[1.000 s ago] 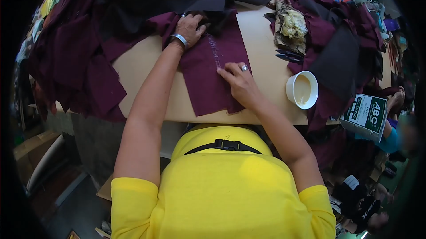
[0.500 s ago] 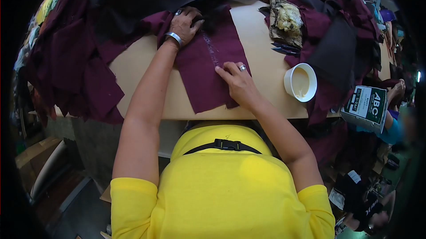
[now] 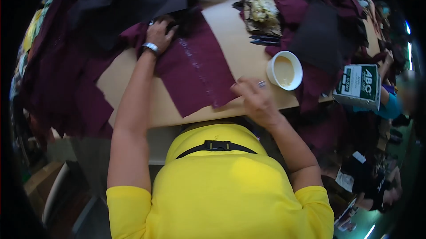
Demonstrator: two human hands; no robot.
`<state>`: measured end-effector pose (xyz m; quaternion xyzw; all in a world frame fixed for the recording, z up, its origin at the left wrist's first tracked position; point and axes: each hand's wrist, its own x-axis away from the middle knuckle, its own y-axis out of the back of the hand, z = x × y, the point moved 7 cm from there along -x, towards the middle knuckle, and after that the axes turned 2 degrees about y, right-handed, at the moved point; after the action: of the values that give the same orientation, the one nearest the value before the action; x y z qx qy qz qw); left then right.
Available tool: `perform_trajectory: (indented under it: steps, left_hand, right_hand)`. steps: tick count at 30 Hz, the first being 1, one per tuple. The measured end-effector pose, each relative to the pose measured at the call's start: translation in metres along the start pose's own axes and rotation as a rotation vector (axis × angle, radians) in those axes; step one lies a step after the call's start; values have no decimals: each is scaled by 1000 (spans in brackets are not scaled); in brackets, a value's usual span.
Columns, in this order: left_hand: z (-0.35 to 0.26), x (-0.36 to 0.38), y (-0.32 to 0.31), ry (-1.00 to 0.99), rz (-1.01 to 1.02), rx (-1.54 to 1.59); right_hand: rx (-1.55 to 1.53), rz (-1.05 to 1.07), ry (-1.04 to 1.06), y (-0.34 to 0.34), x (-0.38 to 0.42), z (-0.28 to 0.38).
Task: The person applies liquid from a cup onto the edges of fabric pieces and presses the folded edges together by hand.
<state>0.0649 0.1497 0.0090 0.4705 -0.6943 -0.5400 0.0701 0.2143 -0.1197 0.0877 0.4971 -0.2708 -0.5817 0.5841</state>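
My left hand (image 3: 160,35) lies on the upper left of a maroon cloth piece (image 3: 202,64), fingers resting flat with the thumb apart. A whitish, wet-looking streak (image 3: 194,61) runs down the middle of this piece to its near edge. My right hand (image 3: 256,101) is off the cloth, just past its lower right corner. Its fingers are curled in, somewhat blurred, and nothing shows in them. Beside that hand stands a white cup (image 3: 271,71) holding a cream-coloured paste.
Dark cloth (image 3: 133,6) and maroon fabric (image 3: 66,70) are heaped on the left. Cardboard with a pale lump (image 3: 262,9) and dark snips (image 3: 265,40) lie beyond the cup. At right are more fabric (image 3: 317,39), a green-and-white ABC box (image 3: 358,81) and other people.
My right hand has come off the streak and moved right and toward me, near the cup. The streak now reaches farther down the cloth. My left hand stays on the cloth; the view has shifted.
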Motion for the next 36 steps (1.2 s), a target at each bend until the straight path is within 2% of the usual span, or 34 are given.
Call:
perform_trajectory:
  steps: [2,4,6,12,15,19,22,26,27,29,31,33,36]
  left_hand:
    - [1,-1,-1,-12,4,8]
    - [-3,-2,3,-43,-30,30]
    - [-4,-3,5,-29,-23,7]
    - [-4,-3,4,-14,21,5]
    - [-1,-2,3,-43,-12,-3]
    - [-8,-4,5,-98,-55,24]
    - [-10,-2,7,-77,-52,29]
    - [-14,-3,11,-86,-58,23]
    - [-15,-3,12,-69,-50,22]
    - [-16,-2,13,-49,-49,21]
    - [-16,-2,12,-36,-45,32]
    - [-13,-2,10,-23,-37,47]
    - [-17,-3,13,-40,-38,19]
  right_hand:
    - [90,-139,-210,49,13,-30]
    - [283,-58,-383,78,29,-55]
    - [425,62,-418,81,43,-71]
    - [450,175,-531,64,51,-91]
    - [423,189,-524,67,51,-89]
    - [422,75,-483,85,52,-68]
    - [472,252,-477,77,49,-57]
    - [293,-15,-192,72,-12,-7]
    - [128,-116,-119,61,-29,5]
    - [-87,-38,1,22,-62,23]
    - [-267,8,34,-33,-82,14]
    - [-344,32,-44,-73,-90,-7]
    - [-334,18,-72,-86,-93,-12]
